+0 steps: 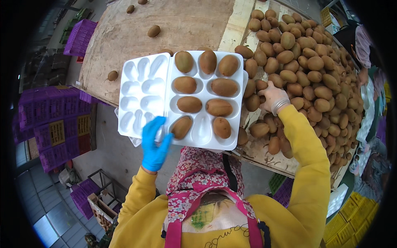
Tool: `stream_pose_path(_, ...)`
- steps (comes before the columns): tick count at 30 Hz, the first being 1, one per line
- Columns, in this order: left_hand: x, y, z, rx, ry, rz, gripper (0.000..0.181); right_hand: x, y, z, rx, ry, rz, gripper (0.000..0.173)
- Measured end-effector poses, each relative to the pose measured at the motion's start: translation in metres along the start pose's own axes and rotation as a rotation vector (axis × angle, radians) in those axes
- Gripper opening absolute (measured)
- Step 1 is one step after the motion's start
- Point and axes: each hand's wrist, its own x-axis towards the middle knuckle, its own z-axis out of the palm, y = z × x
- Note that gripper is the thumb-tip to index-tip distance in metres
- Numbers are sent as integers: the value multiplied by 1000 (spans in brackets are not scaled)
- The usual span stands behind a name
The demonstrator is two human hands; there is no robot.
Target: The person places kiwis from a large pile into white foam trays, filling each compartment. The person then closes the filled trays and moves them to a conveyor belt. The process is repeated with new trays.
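Observation:
A white hinged plastic clamshell tray [203, 116] lies spread on the wooden table before me. Its right half carries several brown kiwifruit [189, 104], one per pocket; the bottom middle pocket is bare. The left half, a moulded lid [133, 93], has no fruit in it. My left hand [155, 148], in a blue glove, hovers at the lower edge near the fold, fingers apart, close to the bottom-left kiwifruit [181, 127]. My bare right hand [273, 97], with bangles at the wrist, reaches into loose kiwifruit right of the tray. Its fingertips are partly hidden among the fruit.
A large kiwifruit heap [313, 65] covers the right of the wooden table [186, 21]. A few single kiwifruit [153, 31] lie at the far left. Purple crates [52, 124] are stacked on the left, yellow crates [350, 220] at lower right. Another person's arm [363, 49] shows beyond the heap.

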Motion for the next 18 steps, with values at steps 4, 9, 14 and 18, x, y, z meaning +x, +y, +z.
stream_pose_path(4,-47,-116,-32,-348,517,-525,28,-27,11,-9,175,138,54,34)
stream_pose_path(9,-52,-140,-56,-1257,665,-983,41,-133,-97,-68,427,334,-312,38)
stream_pose_path(14,-1,-115,-55,-1400,376,-498,51,-140,-199,-13,146,329,-296,42)
stream_pose_path(18,42,-36,-63,-1159,150,-287,67,-146,-204,-40,490,456,-183,40)
